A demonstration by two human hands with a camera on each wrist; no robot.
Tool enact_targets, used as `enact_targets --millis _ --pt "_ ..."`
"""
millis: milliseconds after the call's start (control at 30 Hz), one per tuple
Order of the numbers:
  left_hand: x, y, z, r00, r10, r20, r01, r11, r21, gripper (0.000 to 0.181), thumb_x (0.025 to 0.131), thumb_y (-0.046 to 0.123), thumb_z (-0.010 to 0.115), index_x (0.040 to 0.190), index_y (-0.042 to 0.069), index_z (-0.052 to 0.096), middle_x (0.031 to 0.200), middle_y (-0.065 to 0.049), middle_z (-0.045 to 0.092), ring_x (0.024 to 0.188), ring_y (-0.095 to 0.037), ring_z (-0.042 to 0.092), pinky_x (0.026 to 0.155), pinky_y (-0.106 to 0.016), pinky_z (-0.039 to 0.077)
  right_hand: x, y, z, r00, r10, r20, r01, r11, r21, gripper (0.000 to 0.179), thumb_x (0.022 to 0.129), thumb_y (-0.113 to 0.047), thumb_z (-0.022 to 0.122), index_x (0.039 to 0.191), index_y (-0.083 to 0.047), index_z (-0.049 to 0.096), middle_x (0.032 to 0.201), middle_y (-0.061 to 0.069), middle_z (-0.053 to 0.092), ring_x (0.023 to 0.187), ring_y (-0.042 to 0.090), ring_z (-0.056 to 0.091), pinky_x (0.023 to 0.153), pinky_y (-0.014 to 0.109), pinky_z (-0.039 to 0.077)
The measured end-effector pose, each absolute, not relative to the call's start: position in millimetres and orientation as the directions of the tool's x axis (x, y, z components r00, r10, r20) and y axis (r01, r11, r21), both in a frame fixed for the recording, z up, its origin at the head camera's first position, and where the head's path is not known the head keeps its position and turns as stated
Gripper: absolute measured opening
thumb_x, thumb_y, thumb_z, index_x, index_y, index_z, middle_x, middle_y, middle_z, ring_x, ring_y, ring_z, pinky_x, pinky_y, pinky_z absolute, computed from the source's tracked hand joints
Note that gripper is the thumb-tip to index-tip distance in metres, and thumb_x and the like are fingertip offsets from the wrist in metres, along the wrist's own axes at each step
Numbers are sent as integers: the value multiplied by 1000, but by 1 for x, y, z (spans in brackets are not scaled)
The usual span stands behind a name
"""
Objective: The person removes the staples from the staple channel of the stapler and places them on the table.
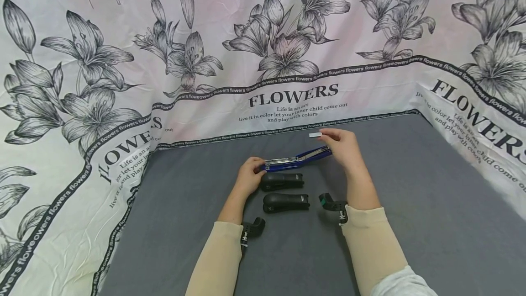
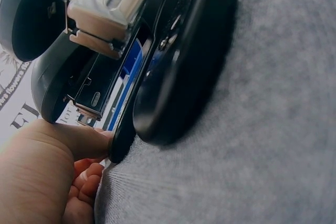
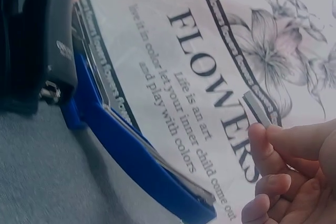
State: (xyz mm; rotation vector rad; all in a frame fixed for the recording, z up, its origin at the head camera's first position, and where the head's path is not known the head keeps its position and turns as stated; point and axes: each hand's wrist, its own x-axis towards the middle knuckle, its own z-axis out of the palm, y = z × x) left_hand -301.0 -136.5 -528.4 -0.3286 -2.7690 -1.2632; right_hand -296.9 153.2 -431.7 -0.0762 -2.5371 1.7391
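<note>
A blue stapler (image 1: 297, 161) lies opened out at the back of the table, its metal magazine showing. My left hand (image 1: 249, 176) grips its left end with thumb and fingers; in the left wrist view the black staplers hide most of the blue one (image 2: 126, 90). Between the thumb and index finger of my right hand (image 1: 344, 146) is a small strip of staples (image 3: 257, 108), held above the stapler's right end. The other fingers of the right hand (image 3: 294, 177) are loosely curled. Two black staplers (image 1: 282, 181) lie in front of the blue one.
The nearer black stapler (image 1: 286, 202) lies between my forearms. Grey cloth (image 1: 197, 223) covers the table. A white flower-printed curtain (image 1: 287, 49) rises behind it and along both sides. Each wrist wears a black camera mount (image 1: 334, 204).
</note>
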Motion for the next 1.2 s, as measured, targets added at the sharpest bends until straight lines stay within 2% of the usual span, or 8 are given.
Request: enact_targets --millis 67,133,167,200,267,400,700,1200 --pt "-301 -136 -528 -974 160 162 227 635 738 31 96 1 70 127 -2 70 126 -12 62 103 -26 59 91 -43 49 -297 158 -432 -995 96 24 12 363 -932 36 108 -19 57 140 -4 63 126 16 69 105 27 57 84 40 47" --pt "-300 -136 -528 -974 159 163 227 634 739 31 96 0 70 127 -2 70 126 -11 62 102 -26 59 90 -43 49 -296 162 -434 -993 113 23 19 356 -934 36 108 -20 56 141 -4 63 128 16 68 106 27 57 82 39 45" --pt "-300 -136 -528 -974 159 164 228 635 738 31 96 0 70 127 -2 70 125 -11 62 102 -26 59 90 -43 49 -296 164 -434 -993 120 22 21 347 -938 37 108 -19 55 141 -4 62 128 17 67 109 29 57 84 40 46" --pt "-300 -136 -528 -974 159 164 228 637 737 31 96 0 70 127 -2 70 125 -11 62 102 -25 59 90 -42 49 -296 167 -434 -992 125 21 22 336 -942 37 108 -19 55 142 -4 61 129 18 67 119 29 55 94 42 45" --pt "-300 -136 -528 -973 160 164 229 639 735 31 96 0 70 127 -2 70 125 -12 62 101 -25 59 89 -42 49 -295 172 -436 -991 134 18 26 319 -947 38 108 -19 55 143 -3 60 130 20 65 130 31 52 107 47 39" --pt "-301 -136 -529 -973 162 165 231 641 732 31 96 0 70 127 -3 70 126 -12 62 101 -26 59 89 -43 49 -295 183 -438 -987 159 6 41 293 -955 40 108 -18 55 144 -2 58 131 22 64 136 35 47 114 53 32" --pt "-300 -136 -528 -970 169 174 242 643 726 31 95 -1 70 126 -4 70 124 -12 63 97 -25 57 86 -41 49 -296 202 -450 -958 285 -24 112 299 -948 39 108 -19 57 143 -4 61 141 19 58 132 33 51 107 49 41" --pt "-301 -136 -530 -967 166 195 256 635 729 31 95 0 71 126 -2 71 122 -10 63 93 -22 56 82 -39 48 -301 228 -479 -912 403 -73 221 335 -916 37 109 -17 53 143 -5 61 145 18 55 132 33 52 100 46 44"
